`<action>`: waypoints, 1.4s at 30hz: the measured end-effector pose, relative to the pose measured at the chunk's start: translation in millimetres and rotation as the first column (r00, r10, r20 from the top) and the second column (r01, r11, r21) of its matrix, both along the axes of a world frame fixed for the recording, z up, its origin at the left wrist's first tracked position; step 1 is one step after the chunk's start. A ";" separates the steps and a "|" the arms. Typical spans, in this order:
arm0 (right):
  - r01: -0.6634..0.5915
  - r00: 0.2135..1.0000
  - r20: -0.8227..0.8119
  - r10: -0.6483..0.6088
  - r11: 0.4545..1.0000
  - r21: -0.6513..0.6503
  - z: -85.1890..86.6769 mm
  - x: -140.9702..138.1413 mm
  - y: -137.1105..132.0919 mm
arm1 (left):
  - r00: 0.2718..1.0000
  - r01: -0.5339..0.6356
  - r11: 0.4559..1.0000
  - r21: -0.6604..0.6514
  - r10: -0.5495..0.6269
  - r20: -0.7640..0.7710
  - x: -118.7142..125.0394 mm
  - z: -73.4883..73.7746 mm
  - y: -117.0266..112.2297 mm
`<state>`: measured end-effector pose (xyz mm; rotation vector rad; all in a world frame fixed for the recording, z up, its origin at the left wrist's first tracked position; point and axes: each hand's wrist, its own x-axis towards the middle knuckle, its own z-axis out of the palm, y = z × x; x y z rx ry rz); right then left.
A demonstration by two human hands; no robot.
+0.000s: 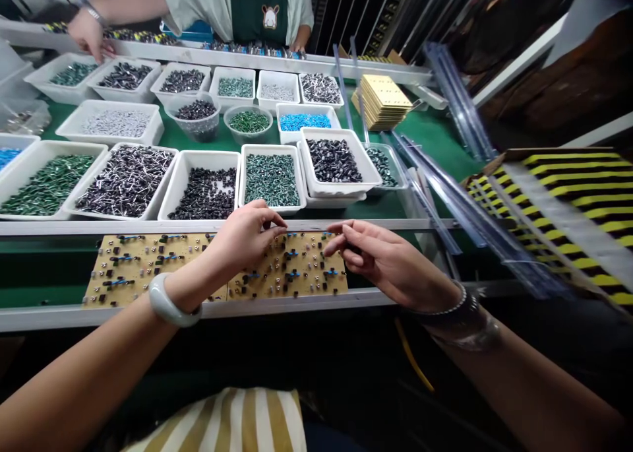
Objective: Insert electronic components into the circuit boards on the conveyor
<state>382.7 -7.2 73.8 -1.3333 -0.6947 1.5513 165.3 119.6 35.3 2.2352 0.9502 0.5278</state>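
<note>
A tan circuit board [148, 267] dotted with blue and black parts lies on the conveyor rails in front of me. My left hand [244, 237] hovers over the board's right half, fingertips pinched together near its top edge; what they hold is too small to see. My right hand [380, 254] is beside it at the board's right end, fingers curled and pinched close to the surface. A white bangle sits on my left wrist, dark bracelets on my right.
Several white trays of components, such as one with black parts [205, 191] and one with green parts [271, 178], fill the green table behind the rail. Clear plastic tubes [445, 194] lie right. A stack of blank boards [383, 99] sits behind. A person's hand [89, 36] reaches opposite.
</note>
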 end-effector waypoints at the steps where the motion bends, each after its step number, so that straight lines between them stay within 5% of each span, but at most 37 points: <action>1: -0.005 1.000 0.021 0.005 1.000 0.004 -0.3 -0.3 -0.2 | 1.000 0.000 1.000 0.002 0.000 -0.003 0.2 -0.4 -0.1; 21: -0.150 0.967 0.210 0.144 0.989 0.015 -1.9 2.7 -0.8 | 0.995 0.092 0.993 0.073 -0.096 0.040 -0.8 -7.7 2.6; 30: -0.193 0.847 0.521 0.105 0.974 0.117 -7.4 12.9 9.3 | 0.982 0.157 0.977 0.146 -0.170 0.084 -4.3 -10.8 -3.2; 32: -0.209 0.835 0.536 0.120 0.972 0.107 -8.6 15.9 13.2 | 0.982 0.134 0.984 0.115 -0.147 0.116 -5.4 -6.3 -7.1; 34: -0.247 0.810 0.566 0.152 0.964 0.095 -9.3 19.0 17.3 | 0.981 0.077 0.996 -0.050 -0.067 0.180 -7.3 1.8 -12.3; 36: -0.293 0.756 0.632 0.172 0.952 0.090 -9.1 21.6 21.3 | 0.962 0.017 0.928 -0.372 0.086 0.258 -10.0 12.1 -18.2; 39: -0.328 0.631 0.761 0.153 0.941 0.082 -7.2 23.9 26.9 | 0.849 0.023 0.606 -0.795 0.407 0.335 -15.3 26.8 -25.7; 42: -0.331 0.539 0.832 0.127 0.941 0.070 -4.9 24.5 32.3 | 0.725 0.103 0.358 -0.928 0.611 0.317 -21.9 36.2 -30.7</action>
